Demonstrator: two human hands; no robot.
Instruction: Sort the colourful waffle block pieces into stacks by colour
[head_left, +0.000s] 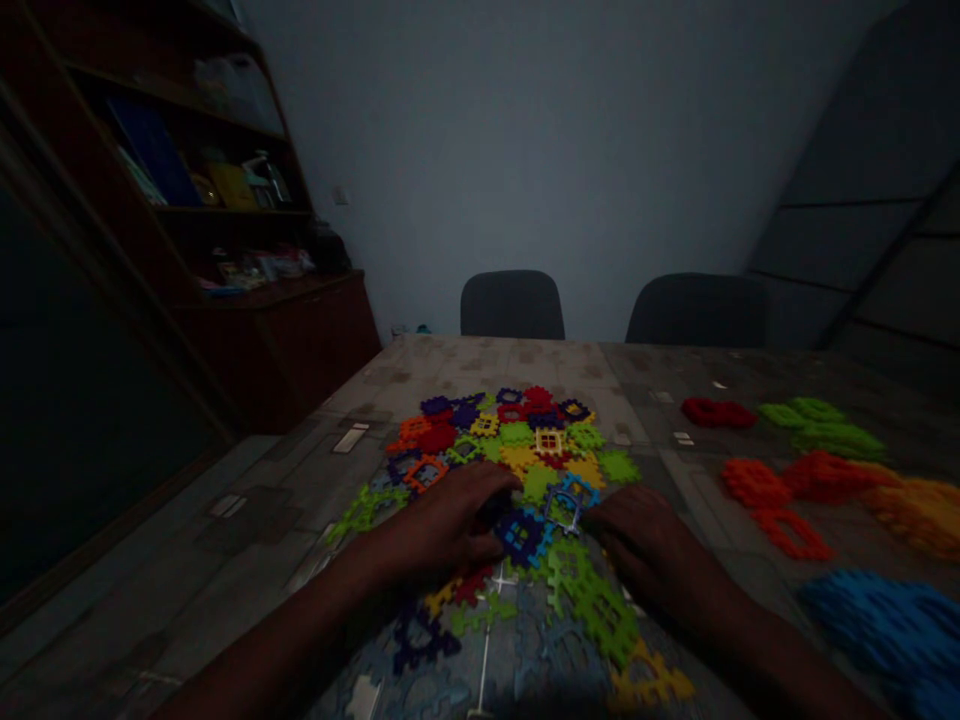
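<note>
Purple tile (517,537) between hands held apart, left hand (461,515) curled at its edge, right hand (649,535) beside a pale frame (562,508), either grip impossible to tell, mixed tiles (517,433) beyond both, blue stack (885,615) rightward.

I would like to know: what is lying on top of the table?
On the table lie many coloured toothed pieces in the middle, with red, green, orange and blue piles at the right. Whatever lies directly beneath the left hand and the right hand is covered.

Left hand (457,515) bare | right hand (652,540) bare | forearms (315,630) bare, tapering
</note>
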